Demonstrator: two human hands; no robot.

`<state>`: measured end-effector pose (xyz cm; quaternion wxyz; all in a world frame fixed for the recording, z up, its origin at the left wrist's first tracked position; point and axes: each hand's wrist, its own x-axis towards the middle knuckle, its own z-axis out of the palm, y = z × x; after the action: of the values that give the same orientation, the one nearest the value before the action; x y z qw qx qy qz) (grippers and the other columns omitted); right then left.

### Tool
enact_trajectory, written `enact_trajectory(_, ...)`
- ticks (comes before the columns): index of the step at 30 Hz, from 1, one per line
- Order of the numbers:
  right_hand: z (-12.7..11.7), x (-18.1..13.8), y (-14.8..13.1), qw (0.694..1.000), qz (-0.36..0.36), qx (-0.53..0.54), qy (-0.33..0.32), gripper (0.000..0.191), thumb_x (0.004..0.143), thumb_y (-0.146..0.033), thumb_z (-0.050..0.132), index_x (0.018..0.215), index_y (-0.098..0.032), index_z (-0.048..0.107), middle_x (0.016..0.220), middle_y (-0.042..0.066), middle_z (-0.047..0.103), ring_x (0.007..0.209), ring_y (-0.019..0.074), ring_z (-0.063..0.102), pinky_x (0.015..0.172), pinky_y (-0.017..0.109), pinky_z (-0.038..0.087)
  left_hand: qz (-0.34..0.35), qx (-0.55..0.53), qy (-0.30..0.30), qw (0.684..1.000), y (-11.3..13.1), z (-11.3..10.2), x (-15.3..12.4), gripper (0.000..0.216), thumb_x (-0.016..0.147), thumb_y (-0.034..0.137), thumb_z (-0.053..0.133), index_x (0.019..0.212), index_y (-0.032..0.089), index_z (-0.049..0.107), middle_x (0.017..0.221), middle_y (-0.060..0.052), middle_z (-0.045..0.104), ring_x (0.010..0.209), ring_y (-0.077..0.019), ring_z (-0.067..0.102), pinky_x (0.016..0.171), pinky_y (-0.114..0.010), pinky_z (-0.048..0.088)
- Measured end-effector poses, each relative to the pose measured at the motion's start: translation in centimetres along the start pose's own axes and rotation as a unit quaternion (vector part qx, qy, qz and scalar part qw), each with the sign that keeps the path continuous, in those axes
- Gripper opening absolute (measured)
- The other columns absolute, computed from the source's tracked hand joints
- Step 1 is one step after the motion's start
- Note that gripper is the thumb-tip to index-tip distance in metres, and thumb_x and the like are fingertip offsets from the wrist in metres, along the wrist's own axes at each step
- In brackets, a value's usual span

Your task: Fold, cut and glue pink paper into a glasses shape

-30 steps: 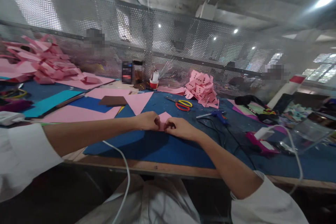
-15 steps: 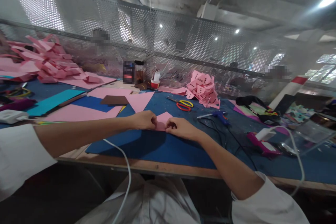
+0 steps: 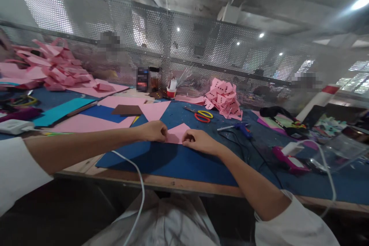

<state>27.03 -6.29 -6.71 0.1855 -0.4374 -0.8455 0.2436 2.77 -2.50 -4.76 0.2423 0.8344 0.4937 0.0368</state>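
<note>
A small pink paper piece [image 3: 175, 134] lies over the blue mat [image 3: 178, 165], spanned by both hands. My left hand [image 3: 155, 130] is closed at its left edge, fingers curled down onto the paper. At the right edge my right hand [image 3: 198, 140] pinches the paper between thumb and fingers. The fingertips are partly hidden behind the knuckles. Behind the hands rest scissors [image 3: 203, 115] with red and yellow handles. A blue glue gun [image 3: 242, 129] lies right of them, its cord running toward the front.
A pile of pink dotted cut-outs [image 3: 223, 98] stands beyond the scissors. Folded pink strips [image 3: 60, 69] heap at the left, near a teal sheet [image 3: 63, 110]. A pink power strip [image 3: 291, 161] sits at the right, and a white cable [image 3: 141, 188] crosses the table's front edge.
My left hand has slid a little left along the paper, uncovering more of it between the hands. My right hand stays almost in place.
</note>
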Motion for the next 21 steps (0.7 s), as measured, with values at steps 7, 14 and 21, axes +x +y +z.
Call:
enact_trajectory(7, 0.1, 0.1, 0.3, 1.0, -0.004, 0.0, 0.002, 0.012, 0.084, -0.023, 0.065, 0.093, -0.017, 0.07, 0.086, 0.002, 0.068, 0.077, 0.0134, 0.058, 0.068, 0.024, 0.039, -0.001, -0.005, 0.007, 1.0, -1.3, 0.0, -0.1, 0.023, 0.062, 0.033, 0.06, 0.076, 0.018, 0.072, 0.069, -0.001, 0.069, 0.068, -0.018, 0.061, 0.056, -0.024, 0.037)
enact_trajectory(14, 0.1, 0.0, 0.1, 1.0, 0.002, -0.003, 0.002, 0.012, 0.084, -0.023, 0.064, 0.093, -0.017, 0.07, 0.087, 0.003, 0.069, 0.077, 0.0135, 0.058, 0.069, 0.025, 0.039, -0.005, -0.005, 0.018, 1.0, -2.3, -0.1, -0.4, 0.021, 0.062, 0.032, 0.062, 0.075, 0.019, 0.073, 0.071, -0.001, 0.07, 0.069, -0.0175, 0.062, 0.058, -0.023, 0.038)
enact_trajectory(21, 0.1, 0.0, 0.1, 1.0, 0.002, -0.001, 0.001, 0.011, 0.084, -0.023, 0.064, 0.092, -0.017, 0.07, 0.087, 0.003, 0.068, 0.077, 0.0134, 0.058, 0.069, 0.025, 0.04, -0.014, 0.004, 0.027, 1.0, -3.7, -0.5, -0.7, 0.02, 0.063, 0.032, 0.064, 0.075, 0.02, 0.074, 0.07, 0.0, 0.07, 0.069, -0.0171, 0.064, 0.059, -0.022, 0.04)
